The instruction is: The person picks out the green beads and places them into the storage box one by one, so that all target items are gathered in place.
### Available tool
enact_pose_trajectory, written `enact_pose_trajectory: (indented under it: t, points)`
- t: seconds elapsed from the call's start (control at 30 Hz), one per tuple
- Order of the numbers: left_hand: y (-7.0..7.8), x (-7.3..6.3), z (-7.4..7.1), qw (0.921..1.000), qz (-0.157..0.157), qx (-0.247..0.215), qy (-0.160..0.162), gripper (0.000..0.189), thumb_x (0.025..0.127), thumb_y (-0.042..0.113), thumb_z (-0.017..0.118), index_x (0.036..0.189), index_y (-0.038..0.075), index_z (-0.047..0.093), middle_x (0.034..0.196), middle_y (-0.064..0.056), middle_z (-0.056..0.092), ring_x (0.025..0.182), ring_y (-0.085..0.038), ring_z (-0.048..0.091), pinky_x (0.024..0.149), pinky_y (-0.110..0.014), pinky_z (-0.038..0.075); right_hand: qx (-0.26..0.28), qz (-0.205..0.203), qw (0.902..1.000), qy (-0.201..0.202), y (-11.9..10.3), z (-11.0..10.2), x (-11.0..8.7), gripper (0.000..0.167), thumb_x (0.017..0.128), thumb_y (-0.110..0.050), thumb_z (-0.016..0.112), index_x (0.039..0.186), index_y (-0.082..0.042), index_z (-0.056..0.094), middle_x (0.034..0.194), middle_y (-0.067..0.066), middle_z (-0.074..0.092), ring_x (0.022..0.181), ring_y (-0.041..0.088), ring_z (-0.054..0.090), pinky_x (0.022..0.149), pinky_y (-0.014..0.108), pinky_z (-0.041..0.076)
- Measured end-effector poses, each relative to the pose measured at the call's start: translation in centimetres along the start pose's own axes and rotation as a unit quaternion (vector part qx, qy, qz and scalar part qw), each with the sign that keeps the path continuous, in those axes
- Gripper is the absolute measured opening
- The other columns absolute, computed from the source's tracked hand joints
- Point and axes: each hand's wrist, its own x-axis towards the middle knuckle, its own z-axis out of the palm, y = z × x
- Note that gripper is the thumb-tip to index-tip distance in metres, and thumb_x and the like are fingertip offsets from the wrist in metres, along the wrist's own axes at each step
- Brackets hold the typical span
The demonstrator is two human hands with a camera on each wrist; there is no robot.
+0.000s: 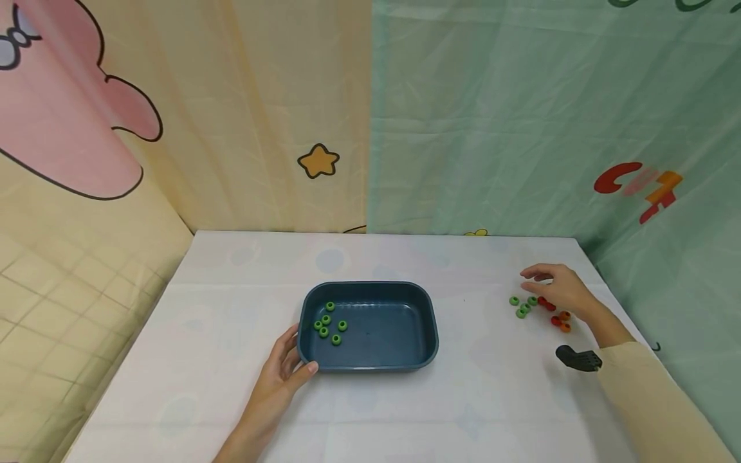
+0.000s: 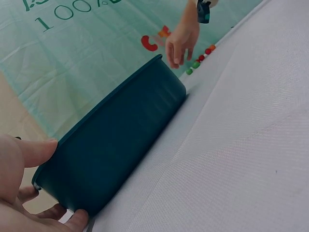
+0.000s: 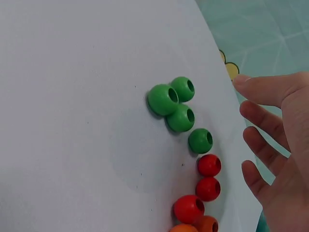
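On the left, the left hand (image 1: 283, 370) grips the near left corner of a tray (image 1: 370, 366), its thumb lying along the front wall and its fingers curled round the end wall. The tray is a dark blue, shallow, rectangular dish with rounded corners and smooth sloping sides; it sits flat on the white bench (image 1: 405, 411) near the middle, its long axis running left to right across the bench, open side up. Inside it, close to the left end, lies a small cluster of green beads (image 1: 329, 325), round and each pierced by a hole. Further right, well apart from the tray, more loose beads lie on the bench: four green ones (image 3: 176, 108) bunched together, then red beads (image 3: 208, 176) and orange beads (image 3: 193, 226) in a short row running towards the person. The right hand (image 1: 558, 289) hovers just above this group, fingers spread and relaxed, grasping nothing. A sleeve (image 1: 654, 399) covers the right forearm.
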Motion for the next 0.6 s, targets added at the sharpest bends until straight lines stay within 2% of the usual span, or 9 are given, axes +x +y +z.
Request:
enact_pose_trajectory:
  t: [0.07, 0.2, 0.3, 0.37, 0.47, 0.53, 0.6]
  points:
    - [0.0, 0.0, 0.0, 1.0000, 0.000, 0.000, 0.000, 0.082, 0.095, 0.000, 0.073, 0.161, 0.018, 0.028, 0.161, -0.013, 0.030, 0.146, -0.030, 0.036, 0.098, -0.021, 0.049, 0.001, 0.007, 1.0000, -0.007, 0.6, -0.2, -0.2, 0.045, 0.102, -0.034, 0.068, 0.131, 0.001, 0.066, 0.137, 0.031, 0.053, 0.121, 0.046, 0.050, 0.084, 0.046, 0.055]
    - [-0.1, 0.0, 0.0, 1.0000, 0.002, -0.002, -0.001, 0.082, 0.095, 0.001, 0.073, 0.161, 0.019, 0.028, 0.161, -0.012, 0.030, 0.145, -0.029, 0.036, 0.098, -0.021, 0.048, 0.024, 0.024, 0.9991, -0.026, 1.6, -0.4, -0.7, 0.041, 0.102, -0.029, 0.068, 0.131, 0.001, 0.067, 0.134, 0.033, 0.054, 0.096, 0.036, 0.062, 0.071, 0.037, 0.056]
    - [-0.1, -0.1, 0.0, 1.0000, 0.004, -0.004, -0.002, 0.082, 0.095, 0.000, 0.073, 0.161, 0.019, 0.028, 0.161, -0.012, 0.030, 0.145, -0.029, 0.036, 0.098, -0.021, 0.048, 0.037, 0.028, 0.9977, -0.048, 2.3, -0.3, -1.0, 0.040, 0.101, -0.022, 0.069, 0.131, 0.003, 0.066, 0.132, 0.032, 0.055, 0.086, 0.029, 0.061, 0.067, 0.035, 0.055]
    - [-0.1, -0.1, 0.0, 1.0000, 0.004, -0.004, -0.002, 0.081, 0.095, 0.001, 0.073, 0.161, 0.019, 0.028, 0.161, -0.012, 0.030, 0.145, -0.029, 0.036, 0.098, -0.021, 0.048, 0.026, 0.018, 0.9976, -0.061, 2.8, -0.2, -1.1, 0.039, 0.100, -0.020, 0.070, 0.131, 0.003, 0.066, 0.134, 0.032, 0.055, 0.098, 0.034, 0.060, 0.079, 0.043, 0.056]
    - [-0.2, 0.0, 0.0, 1.0000, 0.006, -0.004, -0.003, 0.081, 0.095, 0.000, 0.072, 0.161, 0.019, 0.029, 0.161, -0.012, 0.030, 0.145, -0.029, 0.036, 0.098, -0.021, 0.049, 0.014, -0.001, 0.9973, -0.072, 3.3, 0.1, -1.1, 0.038, 0.098, -0.018, 0.072, 0.130, 0.003, 0.067, 0.140, 0.033, 0.051, 0.120, 0.047, 0.051, 0.097, 0.062, 0.045]
    - [-0.2, -0.1, 0.0, 1.0000, 0.007, -0.006, -0.003, 0.081, 0.095, 0.000, 0.072, 0.161, 0.019, 0.029, 0.160, -0.012, 0.031, 0.145, -0.030, 0.036, 0.098, -0.022, 0.049, 0.008, -0.011, 0.9973, -0.072, 3.5, 0.2, -1.1, 0.038, 0.097, -0.016, 0.073, 0.129, 0.003, 0.067, 0.141, 0.034, 0.050, 0.130, 0.052, 0.043, 0.103, 0.070, 0.035]
    - [-0.2, -0.1, 0.0, 0.9999, 0.007, -0.008, -0.004, 0.081, 0.095, -0.001, 0.071, 0.161, 0.019, 0.029, 0.160, -0.012, 0.031, 0.144, -0.030, 0.036, 0.098, -0.022, 0.049, 0.008, -0.011, 0.9973, -0.072, 3.7, 0.4, -0.9, 0.038, 0.096, -0.015, 0.074, 0.128, 0.003, 0.067, 0.140, 0.034, 0.049, 0.130, 0.053, 0.041, 0.104, 0.071, 0.033]
